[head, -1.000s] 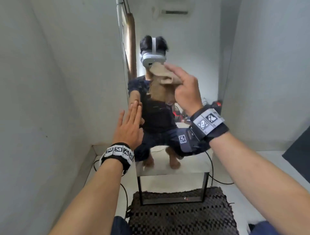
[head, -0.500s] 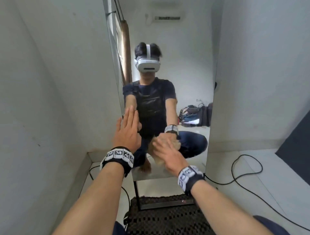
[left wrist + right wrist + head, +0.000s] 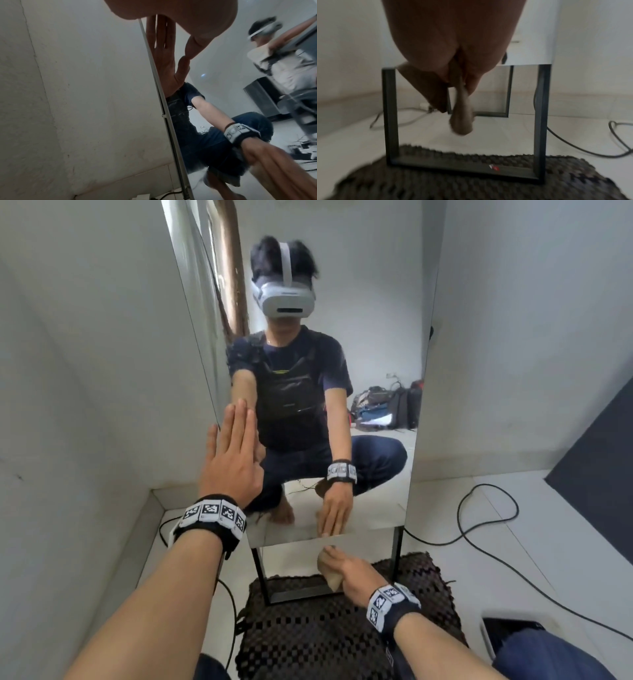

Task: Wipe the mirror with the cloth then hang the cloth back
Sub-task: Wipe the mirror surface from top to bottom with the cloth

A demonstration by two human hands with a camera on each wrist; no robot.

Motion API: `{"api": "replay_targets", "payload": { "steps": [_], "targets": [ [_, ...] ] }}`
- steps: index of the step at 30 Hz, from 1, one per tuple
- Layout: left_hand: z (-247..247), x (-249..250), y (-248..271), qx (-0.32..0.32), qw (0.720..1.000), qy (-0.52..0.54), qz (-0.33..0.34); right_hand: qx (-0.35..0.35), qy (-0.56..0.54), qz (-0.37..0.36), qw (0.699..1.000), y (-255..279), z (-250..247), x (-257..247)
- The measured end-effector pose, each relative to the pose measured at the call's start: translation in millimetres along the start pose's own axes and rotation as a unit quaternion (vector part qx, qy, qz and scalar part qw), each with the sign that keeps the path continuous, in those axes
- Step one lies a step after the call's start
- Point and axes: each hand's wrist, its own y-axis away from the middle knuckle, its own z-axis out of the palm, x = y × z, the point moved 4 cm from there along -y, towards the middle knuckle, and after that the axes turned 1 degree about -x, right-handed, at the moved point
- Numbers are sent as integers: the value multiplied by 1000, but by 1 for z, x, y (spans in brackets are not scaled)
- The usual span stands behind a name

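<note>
A tall mirror (image 3: pixel 376 337) stands on a black metal frame (image 3: pixel 298 595) in a white corner. My left hand (image 3: pixel 236 460) lies flat, fingers straight, against the mirror's left edge; the left wrist view shows the palm (image 3: pixel 180 13) pressed to the glass (image 3: pixel 214 67). My right hand (image 3: pixel 352 573) is just below the mirror's lower edge, inside the frame opening, and grips a small beige cloth (image 3: pixel 329 571). In the right wrist view the cloth (image 3: pixel 462 121) hangs bunched from the fingers (image 3: pixel 440 94), blurred by motion.
A dark woven mat (image 3: pixel 325 638) lies under the frame's front bar. A black cable (image 3: pixel 479 508) loops over the white floor at right. A dark panel (image 3: pixel 599 457) leans at the far right, and a dark flat device (image 3: pixel 507 631) lies by my right knee.
My right hand has swept the cloth down the glass from head height to below the mirror's lower edge. The left hand has stayed flat on the mirror.
</note>
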Motion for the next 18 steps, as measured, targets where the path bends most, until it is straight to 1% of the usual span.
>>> {"api": "replay_targets", "payload": {
  "steps": [1, 2, 5, 7, 9, 11, 12, 13, 15, 17, 18],
  "targets": [
    [-2, 2, 0, -4, 1000, 1, -5, 18, -14, -3, 1000, 1, -8, -1],
    [-3, 3, 0, -8, 1000, 2, -10, 40, -22, -26, 999, 1, -18, -7],
    [-7, 5, 0, -13, 1000, -1, -17, 65, 48, -145, 986, -9, -31, -36],
    [-9, 4, 1, -15, 1000, -6, -15, 37, 103, -210, 972, -18, -25, -60],
    [-11, 3, 2, -16, 1000, -13, -8, -12, 181, -273, 945, -30, -8, -79],
    [-11, 0, 2, -14, 1000, -17, 0, -51, 330, -272, 903, -45, 10, -79],
    [-10, -1, 2, -14, 1000, -21, 2, -47, 356, -248, 900, -50, 12, -77],
    [-10, -2, 2, -14, 1000, -24, 1, -23, 375, -228, 898, -56, 12, -72],
    [-8, -3, 1, -12, 1000, -22, -2, 23, 375, -207, 903, -56, -2, -62],
    [-5, -1, 0, -14, 1000, -13, -7, 62, 321, -194, 925, -45, -27, -49],
    [-3, -1, 1, -13, 1000, -7, -11, 94, 292, -189, 933, -36, -40, -42]
  ]
}}
